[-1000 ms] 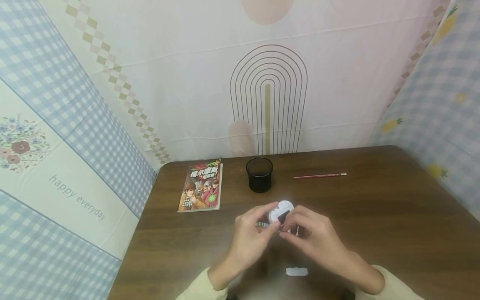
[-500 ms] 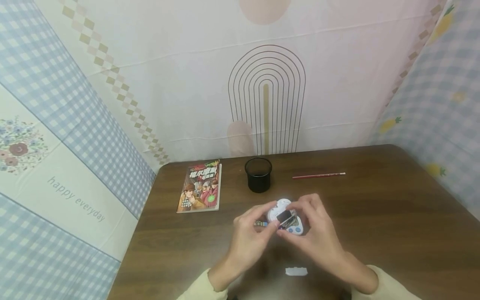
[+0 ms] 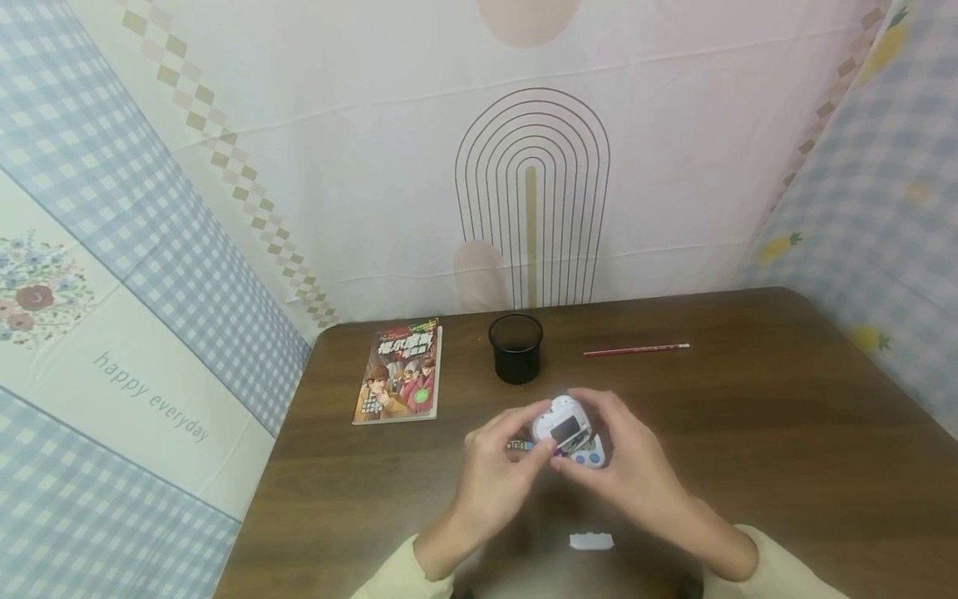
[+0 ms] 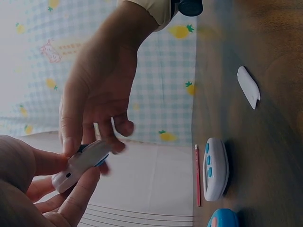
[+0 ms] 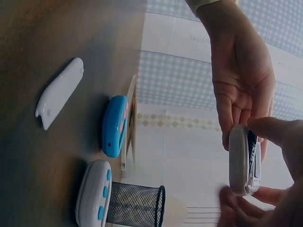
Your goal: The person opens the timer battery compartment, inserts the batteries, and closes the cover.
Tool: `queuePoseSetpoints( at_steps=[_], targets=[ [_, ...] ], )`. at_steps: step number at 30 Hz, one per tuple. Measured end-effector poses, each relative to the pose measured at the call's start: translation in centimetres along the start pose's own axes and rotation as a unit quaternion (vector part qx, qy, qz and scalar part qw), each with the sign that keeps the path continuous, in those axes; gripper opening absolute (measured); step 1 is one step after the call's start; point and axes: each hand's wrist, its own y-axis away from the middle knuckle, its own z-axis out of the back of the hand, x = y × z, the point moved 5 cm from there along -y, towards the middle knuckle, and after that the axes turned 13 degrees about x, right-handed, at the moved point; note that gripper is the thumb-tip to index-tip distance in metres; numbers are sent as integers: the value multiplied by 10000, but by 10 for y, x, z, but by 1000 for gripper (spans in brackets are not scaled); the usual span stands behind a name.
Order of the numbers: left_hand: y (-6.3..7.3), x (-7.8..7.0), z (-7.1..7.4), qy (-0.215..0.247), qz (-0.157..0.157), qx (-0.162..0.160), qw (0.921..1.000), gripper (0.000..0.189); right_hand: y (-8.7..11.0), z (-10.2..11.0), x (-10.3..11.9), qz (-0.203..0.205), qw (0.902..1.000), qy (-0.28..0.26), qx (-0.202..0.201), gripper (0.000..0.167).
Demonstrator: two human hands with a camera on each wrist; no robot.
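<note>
Between both hands is a small white rounded electronic device [image 3: 552,416], raised over the table, with a dark rectangular recess in the side facing up. My left hand [image 3: 494,470] pinches its left edge between thumb and fingers. The right hand [image 3: 639,462] holds the opposite edge, its thumb low and its fingers at the top. Along the device's side, the right wrist view shows a dark strip with pale lettering [image 5: 252,144]. Beneath, on the table, lie a white device with blue buttons [image 4: 216,169] and a blue device with pink buttons [image 5: 114,126].
Nearer the body lies a loose white cover piece [image 3: 591,542]. Farther back on the brown table [image 3: 359,499] are a comic-style book [image 3: 400,378], a black mesh pen holder [image 3: 517,358] and a red pencil [image 3: 636,351]. A patterned cloth hangs behind.
The right fingers have shifted from the device's lower front up to its top right edge, uncovering the dark recess and the blue-buttoned device below. The left hand keeps its grip.
</note>
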Motion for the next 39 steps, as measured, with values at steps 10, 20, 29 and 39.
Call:
queuePoseSetpoints(
  at_steps=[10, 20, 29, 39],
  targets=[
    [1, 1, -1, -26, 28, -6, 10000, 43, -1, -3, -6, -335, 9903, -1211, 595, 75],
    [1, -4, -4, 16, -40, 87, 10000, 42, -3, -6, -10, -761, 9689, -2221, 779, 69],
    [1, -4, -4, -9, 46, 164, 9999, 43, -3, -7, -12, -684, 9599, -2510, 1041, 68],
    [-2, -9, 14, -56, -127, -383, 9992, 41, 0, -12, -12, -627, 9738, -1446, 1637, 68]
  ],
)
